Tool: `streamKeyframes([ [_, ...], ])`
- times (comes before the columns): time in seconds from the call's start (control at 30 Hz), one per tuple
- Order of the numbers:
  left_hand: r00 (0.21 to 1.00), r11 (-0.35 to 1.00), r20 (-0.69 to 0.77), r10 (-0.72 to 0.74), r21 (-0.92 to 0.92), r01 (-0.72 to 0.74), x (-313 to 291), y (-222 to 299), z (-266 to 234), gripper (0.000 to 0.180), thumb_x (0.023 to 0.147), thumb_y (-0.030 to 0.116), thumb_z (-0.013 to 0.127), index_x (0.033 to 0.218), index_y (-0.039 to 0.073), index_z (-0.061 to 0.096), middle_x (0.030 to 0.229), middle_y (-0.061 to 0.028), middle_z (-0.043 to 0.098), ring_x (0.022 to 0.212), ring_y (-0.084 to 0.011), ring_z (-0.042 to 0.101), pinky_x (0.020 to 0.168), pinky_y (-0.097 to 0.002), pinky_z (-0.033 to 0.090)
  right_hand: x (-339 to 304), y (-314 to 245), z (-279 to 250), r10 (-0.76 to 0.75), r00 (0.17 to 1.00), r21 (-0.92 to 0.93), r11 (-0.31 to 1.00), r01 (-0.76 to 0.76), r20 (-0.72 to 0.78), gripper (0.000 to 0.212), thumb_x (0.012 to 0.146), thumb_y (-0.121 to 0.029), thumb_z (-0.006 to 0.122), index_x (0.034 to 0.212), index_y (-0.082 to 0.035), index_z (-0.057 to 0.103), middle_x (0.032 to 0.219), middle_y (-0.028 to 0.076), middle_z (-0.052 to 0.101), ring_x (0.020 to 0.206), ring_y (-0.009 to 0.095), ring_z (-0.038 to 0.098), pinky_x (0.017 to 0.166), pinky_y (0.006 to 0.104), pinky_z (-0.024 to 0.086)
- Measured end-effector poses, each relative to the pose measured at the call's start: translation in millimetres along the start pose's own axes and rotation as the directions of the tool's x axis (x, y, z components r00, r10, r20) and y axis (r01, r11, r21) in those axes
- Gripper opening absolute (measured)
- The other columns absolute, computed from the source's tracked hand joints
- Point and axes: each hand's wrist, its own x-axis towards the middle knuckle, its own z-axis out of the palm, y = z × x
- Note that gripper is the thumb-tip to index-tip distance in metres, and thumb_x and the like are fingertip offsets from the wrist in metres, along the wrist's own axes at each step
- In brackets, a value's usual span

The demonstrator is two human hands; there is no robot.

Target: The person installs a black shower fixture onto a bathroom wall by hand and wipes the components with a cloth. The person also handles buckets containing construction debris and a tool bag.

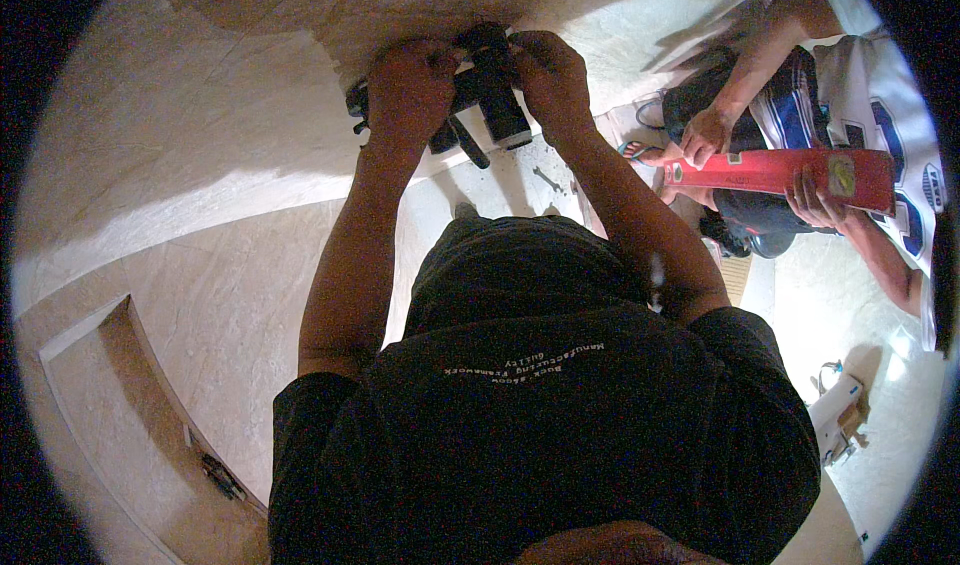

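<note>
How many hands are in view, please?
4: the person's left hand and right hand, at the black tool; a co-worker's upper hand and lower hand, at the long red box.

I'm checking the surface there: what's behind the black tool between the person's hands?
Pale marbled surface shows beyond the black tool, partly in shadow. The patch directly behind it is covered, so its condition can't be told.

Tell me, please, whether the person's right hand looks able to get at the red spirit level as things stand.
Probably not readily: the right hand is at the black tool, and a co-worker's hand grips the red spirit level.
</note>
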Motion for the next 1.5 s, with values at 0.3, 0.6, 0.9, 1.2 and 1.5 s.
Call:
streamKeyframes([
  [0.3,0.987,0.983,-0.066,0.146,0.120,-0.137,-3.8,-4.1,-2.8,0.019,0.086,0.022,0.064,0.089,0.008,0.076,0.086,-0.0201,0.070,0.081,-0.0365,0.068,0.081,-0.0448,0.052,-0.3,-10.3,-7.7,-0.221,0.936,-0.454,0.828,0.329,0.275,0.024,0.098,-0.014,0.050,0.113,0.002,0.062,0.104,0.017,0.068,0.088,0.024,0.068,0.079,0.0327,0.055],
  [0.6,0.998,0.993,0.007,0.057,0.102,-0.057,-8.9,14.4,-6.9,0.018,0.086,0.020,0.062,0.090,0.008,0.076,0.088,-0.0191,0.070,0.084,-0.0360,0.068,0.084,-0.0444,0.052,-10.3,-29.4,-12.8,-0.151,0.973,-0.544,0.809,0.223,0.174,0.023,0.097,-0.014,0.052,0.113,-0.001,0.063,0.105,0.019,0.068,0.087,0.029,0.069,0.078,0.0358,0.055],
  [0.9,0.993,0.997,-0.087,0.082,0.013,-0.081,-12.2,15.5,-1.4,0.022,0.090,0.025,0.060,0.096,0.009,0.074,0.095,-0.0189,0.070,0.086,-0.0382,0.068,0.084,-0.0459,0.053,-7.6,-12.5,-15.4,-0.188,0.969,-0.383,0.893,0.236,0.160,0.028,0.097,-0.022,0.055,0.110,0.000,0.064,0.100,0.015,0.068,0.086,0.022,0.066,0.078,0.0378,0.053],
  [1.2,0.830,0.946,-0.505,-0.237,-0.315,0.079,-90.4,-3.7,-70.7,0.010,0.088,0.009,0.068,0.097,0.005,0.070,0.089,-0.0076,0.069,0.081,-0.0158,0.065,0.076,-0.0293,0.052,-30.7,-45.7,-18.0,0.350,0.932,0.214,0.907,-0.363,0.097,0.039,0.095,-0.037,0.061,0.097,0.001,0.069,0.090,0.007,0.070,0.074,0.016,0.063,0.070,0.0301,0.048],
  [1.5,0.769,0.100,0.254,-0.586,-0.919,0.380,-111.8,-66.8,-37.3,0.040,0.100,0.038,0.050,0.117,0.002,0.060,0.114,-0.0113,0.067,0.105,-0.0227,0.064,0.090,-0.0416,0.049,-28.0,-71.6,-4.8,0.441,0.885,0.133,0.878,-0.460,0.149,0.038,0.090,-0.036,0.066,0.102,0.000,0.070,0.089,0.008,0.069,0.076,0.016,0.064,0.069,0.0326,0.052],
])
